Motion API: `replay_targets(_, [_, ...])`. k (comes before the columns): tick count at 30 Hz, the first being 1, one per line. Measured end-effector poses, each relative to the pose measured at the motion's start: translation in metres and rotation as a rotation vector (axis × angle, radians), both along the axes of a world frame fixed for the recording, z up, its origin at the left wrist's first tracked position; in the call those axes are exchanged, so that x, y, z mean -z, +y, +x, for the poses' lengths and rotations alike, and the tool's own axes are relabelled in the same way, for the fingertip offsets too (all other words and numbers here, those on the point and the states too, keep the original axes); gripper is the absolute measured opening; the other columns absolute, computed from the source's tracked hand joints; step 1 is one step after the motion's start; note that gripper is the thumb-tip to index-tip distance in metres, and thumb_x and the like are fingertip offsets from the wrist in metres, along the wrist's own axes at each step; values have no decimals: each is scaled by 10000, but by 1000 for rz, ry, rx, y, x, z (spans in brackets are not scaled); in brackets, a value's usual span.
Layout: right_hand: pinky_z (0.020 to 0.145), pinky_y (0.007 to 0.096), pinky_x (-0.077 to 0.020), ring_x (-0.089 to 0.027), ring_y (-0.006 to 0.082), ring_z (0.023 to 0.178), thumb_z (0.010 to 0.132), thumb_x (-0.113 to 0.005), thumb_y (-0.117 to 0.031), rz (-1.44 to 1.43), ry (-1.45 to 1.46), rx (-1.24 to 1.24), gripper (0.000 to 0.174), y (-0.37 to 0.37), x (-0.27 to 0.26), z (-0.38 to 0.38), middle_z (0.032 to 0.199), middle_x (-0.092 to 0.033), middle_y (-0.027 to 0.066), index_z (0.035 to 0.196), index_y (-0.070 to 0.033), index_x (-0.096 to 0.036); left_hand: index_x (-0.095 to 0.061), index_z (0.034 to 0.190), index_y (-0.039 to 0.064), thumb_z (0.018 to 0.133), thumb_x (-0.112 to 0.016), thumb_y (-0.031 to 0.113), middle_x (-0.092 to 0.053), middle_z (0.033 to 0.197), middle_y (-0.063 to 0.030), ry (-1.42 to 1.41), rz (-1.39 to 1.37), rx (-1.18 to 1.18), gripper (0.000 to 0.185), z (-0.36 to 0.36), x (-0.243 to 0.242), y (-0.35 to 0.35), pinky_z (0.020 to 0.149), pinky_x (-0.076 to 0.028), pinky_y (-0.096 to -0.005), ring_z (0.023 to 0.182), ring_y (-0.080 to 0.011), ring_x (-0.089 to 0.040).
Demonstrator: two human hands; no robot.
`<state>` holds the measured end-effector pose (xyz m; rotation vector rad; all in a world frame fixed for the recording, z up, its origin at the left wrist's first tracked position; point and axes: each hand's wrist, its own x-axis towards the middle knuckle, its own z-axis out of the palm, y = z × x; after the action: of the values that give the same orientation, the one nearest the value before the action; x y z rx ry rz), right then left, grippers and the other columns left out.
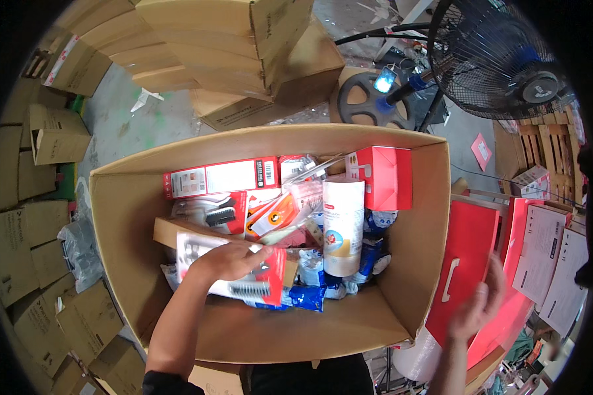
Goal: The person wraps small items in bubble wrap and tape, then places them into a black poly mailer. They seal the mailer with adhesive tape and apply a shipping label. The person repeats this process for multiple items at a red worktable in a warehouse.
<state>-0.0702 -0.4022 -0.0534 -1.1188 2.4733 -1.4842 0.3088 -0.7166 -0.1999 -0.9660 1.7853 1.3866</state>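
A large open cardboard box (257,340) stands before me, part filled with packaged goods. Inside it, my left hand (232,261) grips a red and white package (272,291) with a brush in clear plastic; it is slightly blurred. A similar brush package (234,212) lies behind it. Around these are orange packets (276,217), blue and white packets (309,298), a white cylindrical roll (343,227), a long red and white carton (227,175) and a red box (388,177). My right hand (479,301), blurred and holding nothing, is outside the box over a red carton (467,247) with a white handle.
A pedestal fan (504,64) stands at the back right, with a lit phone-like screen (385,80) by its base. Stacked cartons (202,44) rise behind the box. More cartons (34,276) crowd the left. A bubble-wrap roll (420,358) is at lower right.
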Motion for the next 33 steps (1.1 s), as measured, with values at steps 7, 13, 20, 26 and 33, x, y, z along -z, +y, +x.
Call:
replay_targets(7, [960,446,-581,-741,386,1113,1034,-610,-37,193,-388,-880,282,-225,159,142,1181,-754,220,1286,11,-726,-784,1259,91,1021,-622,423,-725,1399,-178,132,-691,81,440,-21,103,-30,1060,-567,-511,1282,-364,-708])
replay_targets(13, [1081,477,-550,-696,356,1270,965,-677,-161,1081,181,-1106,433,-283,323,190,1379,-725,175,1384,-66,-731,-764,1349,65,1041,-416,639,-711,1460,-198,-282,-158,294,739,-25,88,-2,1125,-538,-494,1352,-373,-685])
replay_targets(20, [1152,482,-417,-690,344,1317,1019,-519,-738,1337,212,-1296,817,-281,296,188,1384,-742,195,1401,-40,-702,-727,1191,93,1040,-648,329,-779,1113,-209,143,-269,-326,290,73,73,40,893,-589,-569,1106,-448,-736])
replay_targets(26, [1044,498,-441,-747,266,1050,968,-725,-413,916,450,-1469,358,-210,213,194,1015,-777,82,1164,-115,-761,-713,1255,54,1000,-711,115,-777,1109,-208,658,-804,-393,262,79,147,-15,930,-592,-506,1067,-426,-745])
replay_targets(33, [981,471,-464,-748,236,1009,910,-741,-242,923,414,-1431,203,-149,211,167,977,-774,49,1064,-114,-782,-674,1389,-51,924,-856,263,-537,1547,-305,82,-525,-344,589,-7,177,-11,1050,-584,-516,1336,-477,-626])
